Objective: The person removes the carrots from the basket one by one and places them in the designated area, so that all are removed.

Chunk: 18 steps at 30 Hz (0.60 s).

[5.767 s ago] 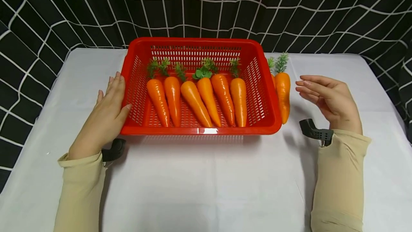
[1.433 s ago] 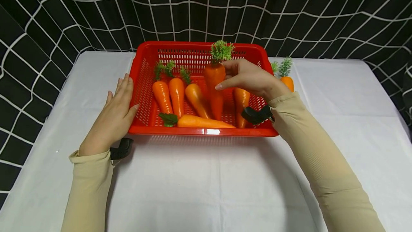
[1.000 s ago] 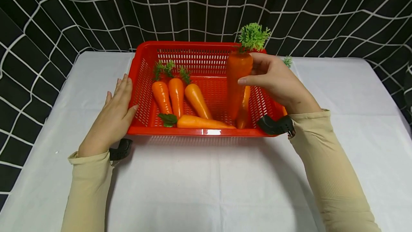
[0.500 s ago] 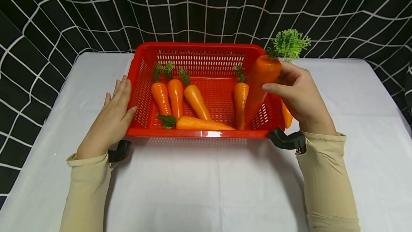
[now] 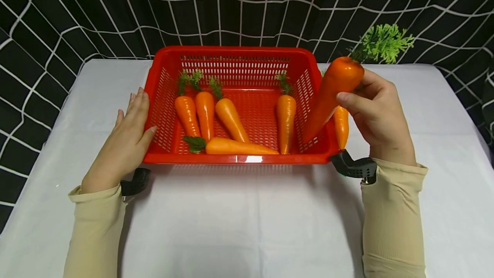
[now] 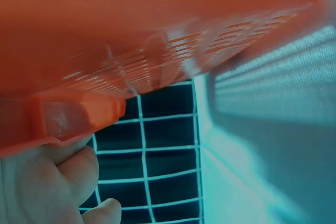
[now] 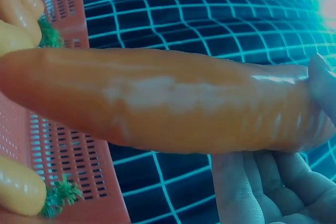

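My right hand (image 5: 384, 117) pinches an orange carrot (image 5: 333, 91) with a leafy green top, close below its crown. The carrot slants over the right rim of a red plastic basket (image 5: 243, 158), its tip down and to the left. In the right wrist view the held carrot (image 7: 173, 100) lies across the picture, thumb on one side and fingers on the other. With straight fingers, my left hand (image 5: 123, 140) rests against the basket's left side. Inside the basket, several carrots stand side by side, and another carrot (image 5: 241, 146) lies crosswise along the front wall.
Outside the basket's right wall, a further carrot (image 5: 341, 128) lies on the white tablecloth (image 5: 239, 222), partly hidden behind the held one. A black cloth with a white grid (image 5: 247, 7) hangs behind the table.
Earlier, several carrots stood in a row in the basket. One now lies along the front; my right hand has lifted another from the row and carried it right. The left hand stays put.
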{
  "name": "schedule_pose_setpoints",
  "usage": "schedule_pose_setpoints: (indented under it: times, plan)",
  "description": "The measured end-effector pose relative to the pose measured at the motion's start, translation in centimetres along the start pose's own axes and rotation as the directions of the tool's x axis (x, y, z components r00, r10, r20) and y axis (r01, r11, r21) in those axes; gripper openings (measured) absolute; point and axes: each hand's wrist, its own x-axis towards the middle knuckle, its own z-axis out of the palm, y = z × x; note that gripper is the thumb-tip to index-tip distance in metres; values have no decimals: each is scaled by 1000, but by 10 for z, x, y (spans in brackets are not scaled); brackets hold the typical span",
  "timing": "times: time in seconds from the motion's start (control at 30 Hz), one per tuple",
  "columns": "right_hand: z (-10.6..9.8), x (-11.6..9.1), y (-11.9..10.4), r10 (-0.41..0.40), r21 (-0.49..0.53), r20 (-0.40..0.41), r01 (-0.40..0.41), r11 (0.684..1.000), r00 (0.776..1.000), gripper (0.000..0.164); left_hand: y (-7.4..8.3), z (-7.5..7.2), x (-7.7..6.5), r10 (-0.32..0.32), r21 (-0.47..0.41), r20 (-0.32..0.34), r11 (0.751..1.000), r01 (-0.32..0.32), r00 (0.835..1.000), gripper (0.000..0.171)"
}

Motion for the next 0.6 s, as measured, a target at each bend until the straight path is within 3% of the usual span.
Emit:
schedule_pose_setpoints:
  times: [0.13, 0.6]
  plan:
    - [-6, -1, -4, -13, 83, 4, 13, 996, 1000, 28, 0, -1, 0, 7, -10, -1, 1000, -7, 1000, 64]
    - [-30, -3, -17, -87, 195, -187, 124, 973, 978, 30, 0, -2, -1, 3, -7, 18, 1000, -3, 1000, 65]
